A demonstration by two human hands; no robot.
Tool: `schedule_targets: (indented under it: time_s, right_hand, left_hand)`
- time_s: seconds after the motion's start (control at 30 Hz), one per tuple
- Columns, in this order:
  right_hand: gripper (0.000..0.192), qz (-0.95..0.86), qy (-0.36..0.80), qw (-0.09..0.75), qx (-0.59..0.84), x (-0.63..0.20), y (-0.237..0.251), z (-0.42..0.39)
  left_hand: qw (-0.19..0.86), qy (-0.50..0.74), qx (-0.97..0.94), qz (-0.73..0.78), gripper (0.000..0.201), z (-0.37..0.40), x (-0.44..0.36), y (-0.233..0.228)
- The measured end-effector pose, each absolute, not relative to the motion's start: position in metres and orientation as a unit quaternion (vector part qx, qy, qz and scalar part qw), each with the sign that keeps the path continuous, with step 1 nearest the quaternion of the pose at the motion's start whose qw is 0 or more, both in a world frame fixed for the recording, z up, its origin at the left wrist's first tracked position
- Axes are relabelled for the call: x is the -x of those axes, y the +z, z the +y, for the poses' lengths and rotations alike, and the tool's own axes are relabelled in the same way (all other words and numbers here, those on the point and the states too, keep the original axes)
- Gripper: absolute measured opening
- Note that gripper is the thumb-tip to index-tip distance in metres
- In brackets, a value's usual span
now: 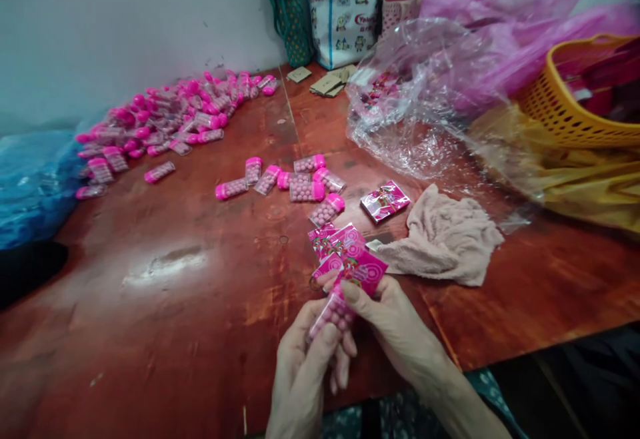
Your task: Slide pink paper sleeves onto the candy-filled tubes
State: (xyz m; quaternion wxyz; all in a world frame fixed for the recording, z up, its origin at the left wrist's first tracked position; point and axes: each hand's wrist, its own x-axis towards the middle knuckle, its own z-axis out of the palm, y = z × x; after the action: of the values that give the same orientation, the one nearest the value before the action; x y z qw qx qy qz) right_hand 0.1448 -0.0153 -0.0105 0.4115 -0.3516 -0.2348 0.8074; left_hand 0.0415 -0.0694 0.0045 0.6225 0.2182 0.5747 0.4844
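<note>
Both hands on one jar, near side of the worktop (200,332), a bit right of centre. Left hand (305,352): fingers curled, thumb on the side, gripping the near end of the clear jar (337,311) full of pink balls. Jar is tilted, pink cap end pointing far and slightly right. Right hand (387,319): nearly closed, thumb pressed on the cap end. Pink printed card (370,271) sticks out just beyond the right thumb; can't tell exactly how it's gripped.

Just past the hands: a few loose pink packets (345,240), overlapping. Right and farther from those, a neat pink stack (385,201). Beige cloth (447,239) crumpled to the right, near the stack.

Mid worktop: small group of filled jars (307,190), lying at mixed angles, some touching. Far left: big heap of similar pink-capped jars (165,116) by the wall. Blue plastic bag (37,186) at the left edge.

Far right: crumpled clear plastic bag (410,119), with a yellow basket (537,96) right of it. Tan cards (327,84) at the far edge, in front of a white tote bag (345,19).
</note>
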Motion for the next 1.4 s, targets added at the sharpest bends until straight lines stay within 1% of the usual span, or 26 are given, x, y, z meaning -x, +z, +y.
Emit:
schedule_targets:
  time_s: [0.07, 0.1, 0.23, 0.3, 0.43, 0.6, 0.73, 0.83, 0.9, 0.97, 1.07, 1.13, 1.2, 1.27, 1.33, 1.37, 1.4]
  right_hand:
    - [0.029, -0.224, 0.786, 0.449, 0.361, -0.146, -0.01, -0.015]
    - [0.03, -0.22, 0.785, 0.452, 0.363, -0.145, -0.009, -0.015]
    - [0.035, -0.192, 0.802, 0.424, 0.375, -0.136, -0.003, -0.024]
    - [0.038, -0.18, 0.791, 0.427, 0.4, -0.129, 0.001, -0.031]
    - [0.036, -0.201, 0.768, 0.425, 0.434, -0.119, 0.004, -0.042]
    - [0.036, -0.191, 0.797, 0.429, 0.38, -0.125, -0.003, -0.035]
    - [0.04, -0.205, 0.8, 0.433, 0.362, -0.128, -0.008, -0.032]
    - [0.048, -0.215, 0.794, 0.42, 0.383, -0.122, -0.007, -0.039]
    - [0.049, -0.229, 0.782, 0.416, 0.404, -0.116, -0.007, -0.045]
    - [0.045, -0.264, 0.761, 0.417, 0.422, -0.111, -0.009, -0.049]
    - [0.036, -0.323, 0.734, 0.419, 0.426, -0.111, -0.014, -0.047]
    - [0.031, -0.319, 0.741, 0.423, 0.414, -0.116, -0.015, -0.042]
    - [0.026, -0.29, 0.751, 0.438, 0.401, -0.123, -0.014, -0.035]
    - [0.023, -0.269, 0.763, 0.452, 0.376, -0.13, -0.012, -0.029]
    - [0.021, -0.273, 0.789, 0.435, 0.337, -0.137, -0.01, -0.025]
    - [0.02, -0.279, 0.804, 0.419, 0.318, -0.139, -0.009, -0.024]
    - [0.021, -0.288, 0.817, 0.399, 0.301, -0.14, -0.008, -0.023]
  left_hand:
    - [0.631, 0.505, -0.189, 0.558, 0.022, -0.07, -0.045, 0.005]
    - [0.63, 0.517, -0.174, 0.553, 0.022, -0.071, -0.048, 0.006]
    - [0.586, 0.576, -0.134, 0.553, 0.021, -0.073, -0.064, 0.012]
    - [0.551, 0.602, -0.113, 0.567, 0.02, -0.073, -0.071, 0.015]
    - [0.484, 0.646, -0.068, 0.586, 0.021, -0.071, -0.075, 0.016]
    - [0.506, 0.639, -0.056, 0.576, 0.022, -0.064, -0.067, 0.007]
    - [0.534, 0.621, -0.085, 0.568, 0.021, -0.063, -0.068, 0.007]
    - [0.467, 0.645, -0.106, 0.595, 0.021, -0.066, -0.074, 0.011]
    - [0.421, 0.658, -0.119, 0.613, 0.021, -0.068, -0.077, 0.012]
    - [0.415, 0.654, -0.132, 0.619, 0.021, -0.068, -0.076, 0.011]
    - [0.435, 0.631, -0.167, 0.621, 0.023, -0.064, -0.067, 0.006]
    - [0.449, 0.581, -0.231, 0.638, 0.026, -0.062, -0.058, 0.003]
    - [0.454, 0.506, -0.315, 0.662, 0.033, -0.063, -0.046, 0.0]
    - [0.411, 0.471, -0.368, 0.688, 0.039, -0.066, -0.035, 0.0]
    - [0.332, 0.505, -0.36, 0.711, 0.04, -0.067, -0.025, 0.003]
    - [0.315, 0.527, -0.34, 0.713, 0.037, -0.065, -0.021, 0.005]
    - [0.326, 0.543, -0.316, 0.706, 0.034, -0.063, -0.019, 0.008]
